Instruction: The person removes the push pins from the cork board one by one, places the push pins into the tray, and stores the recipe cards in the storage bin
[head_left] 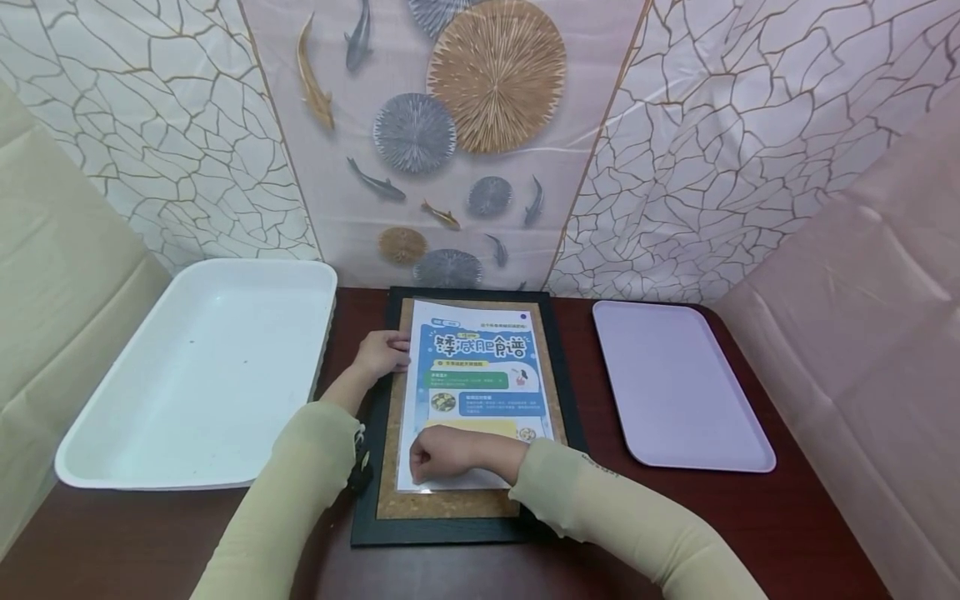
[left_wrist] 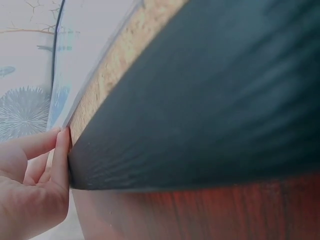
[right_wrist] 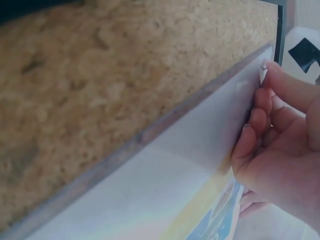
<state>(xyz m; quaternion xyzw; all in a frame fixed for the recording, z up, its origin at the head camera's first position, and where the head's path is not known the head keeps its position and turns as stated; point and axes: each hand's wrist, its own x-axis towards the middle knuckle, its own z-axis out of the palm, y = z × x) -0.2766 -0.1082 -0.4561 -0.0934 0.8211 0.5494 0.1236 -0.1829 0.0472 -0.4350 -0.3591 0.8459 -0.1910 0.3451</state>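
Note:
A glossy printed poster (head_left: 480, 333) with blue, green and yellow panels lies on a cork board (head_left: 450, 505) in a black frame (head_left: 435, 531). At the poster's left edge is my left hand (head_left: 381, 354), its fairly straight fingers touching the sheet's edge and the cork; the left wrist view shows the thumb tip beside a fingertip (left_wrist: 64, 131). My right hand (head_left: 442, 452), fingers curled, is at the poster's lower left corner. Between thumb and forefinger in the right wrist view it pinches what looks like a small pin (right_wrist: 263, 70), mostly hidden. A dark round pin head (head_left: 522, 317) sits at the poster's top right corner.
A deep white tray (head_left: 202, 358) stands on the dark red-brown table (head_left: 585, 392) to the left. On the right lies a shallow pale lilac tray (head_left: 682, 383). Patterned cloth (head_left: 495, 192) hangs behind, with pale panels on both sides.

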